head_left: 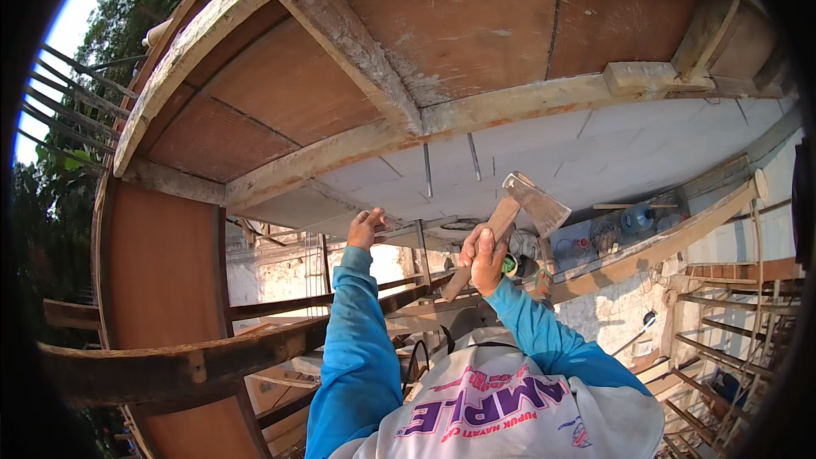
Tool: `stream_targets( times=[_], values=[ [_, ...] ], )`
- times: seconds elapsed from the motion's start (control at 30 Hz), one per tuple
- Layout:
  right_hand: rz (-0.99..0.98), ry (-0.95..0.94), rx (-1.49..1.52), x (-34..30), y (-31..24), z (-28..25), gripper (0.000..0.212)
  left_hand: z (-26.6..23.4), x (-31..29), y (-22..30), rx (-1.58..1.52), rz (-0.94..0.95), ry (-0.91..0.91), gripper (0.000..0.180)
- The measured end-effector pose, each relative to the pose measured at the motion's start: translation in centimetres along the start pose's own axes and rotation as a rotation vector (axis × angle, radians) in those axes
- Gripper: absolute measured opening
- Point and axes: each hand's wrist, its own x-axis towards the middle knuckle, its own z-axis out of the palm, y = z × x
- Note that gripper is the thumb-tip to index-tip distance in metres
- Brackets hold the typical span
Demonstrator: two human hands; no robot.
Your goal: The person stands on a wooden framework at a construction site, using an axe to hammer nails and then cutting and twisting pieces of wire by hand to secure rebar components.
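Observation:
My right hand (486,260) is closed around the wooden handle of a hatchet (539,206). The hatchet's metal head points up and to the right, and the handle's lower end sticks out below my fist. To the left, my left hand (368,229) is raised with its fingers curled together beside the edge of a pale grey surface (527,161). Whatever those fingers may hold is too small to make out. Beyond both hands runs a timber beam (323,155) that frames brown plywood panels (459,25). Thin metal rods (427,172) stand out of the grey surface.
Dark wooden beams (170,361) cross at the lower left, next to a brown upright panel (161,255). Steel bars (76,89) project at the far left. A clear bottle (637,218) lies on the right behind a curved plank (646,257). Wooden scaffolding (731,331) stands at the lower right.

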Motion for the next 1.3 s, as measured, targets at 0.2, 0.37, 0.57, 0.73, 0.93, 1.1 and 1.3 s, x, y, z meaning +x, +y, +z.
stream_targets(
  times=[0.2,0.37,0.57,0.73,0.93,1.1,1.3],
  values=[
    [0.203,-0.099,-0.012,1.4,-1.8,2.1,0.036,-3.3,-1.7,3.6,-0.022,0.081,0.063,0.036],
    [0.426,-0.152,-0.317,1.3,0.8,0.7,0.037,0.6,2.1,2.6,-0.114,0.132,-0.008,0.045],
    [-0.095,-0.298,-0.958,-0.1,-4.9,-4.4,0.047,8.1,2.2,6.5,-0.141,0.105,-0.172,0.054],
    [-0.188,-0.407,-1.122,0.3,-11.9,1.9,0.040,8.4,6.5,2.8,-0.424,0.075,-0.001,0.060],
    [-0.111,-0.308,-1.257,4.7,-10.6,3.5,0.039,4.0,5.4,-2.0,-0.507,-0.100,0.041,0.060],
    [-0.180,-0.309,-1.359,3.9,-9.3,2.4,0.039,4.8,5.0,-1.6,-0.519,-0.030,-0.053,0.063],
    [0.291,-0.196,-0.722,2.8,-13.6,3.6,0.038,9.5,1.7,3.5,-0.546,0.058,-0.399,0.054]
  ],
)
